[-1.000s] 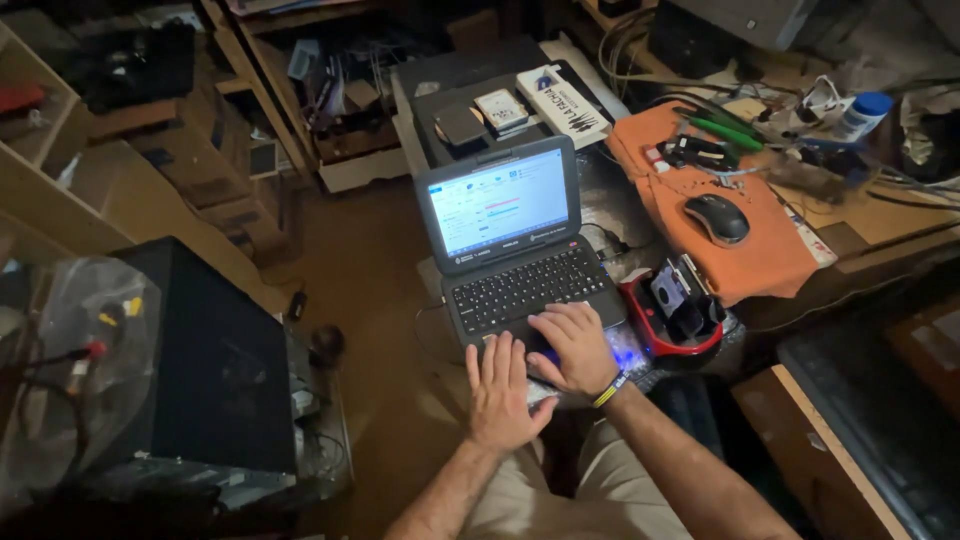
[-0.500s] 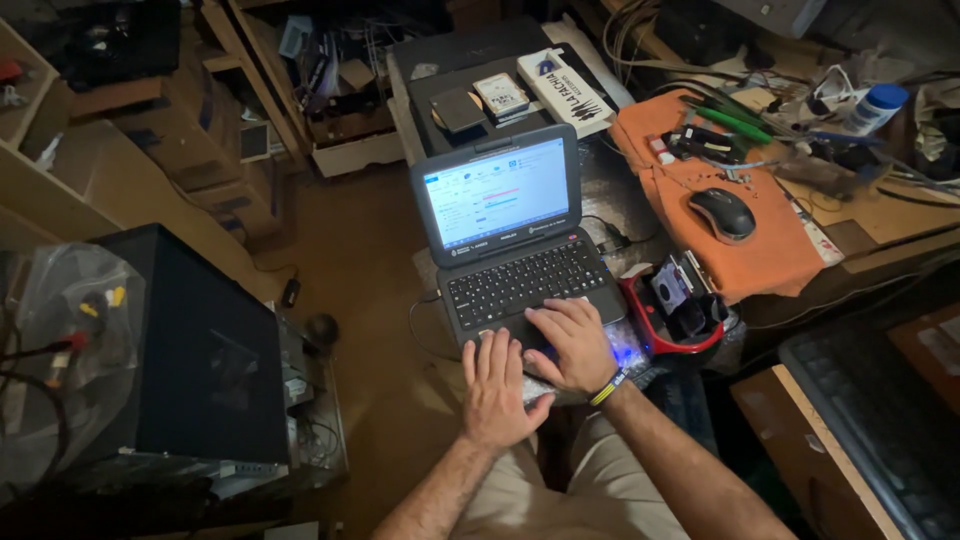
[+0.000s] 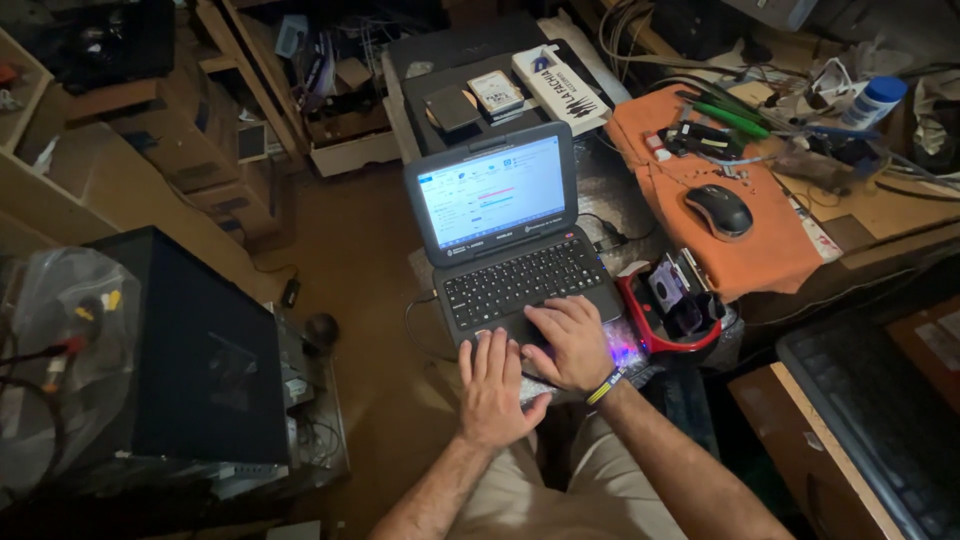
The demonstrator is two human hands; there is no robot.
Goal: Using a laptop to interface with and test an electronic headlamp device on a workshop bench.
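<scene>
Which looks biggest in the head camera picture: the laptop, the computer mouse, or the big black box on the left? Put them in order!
1. Black box, though it sits nearer the camera, so this is unsure.
2. Laptop.
3. Computer mouse, clearly smallest.

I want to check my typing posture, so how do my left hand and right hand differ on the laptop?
The left hand lies flat with fingers straight, at the laptop's front edge; the right hand is curled, further up on the palm rest. The right hand has a yellow wristband; the left hand's wrist is bare. Both rest palm down, side by side, below the keyboard.
</scene>
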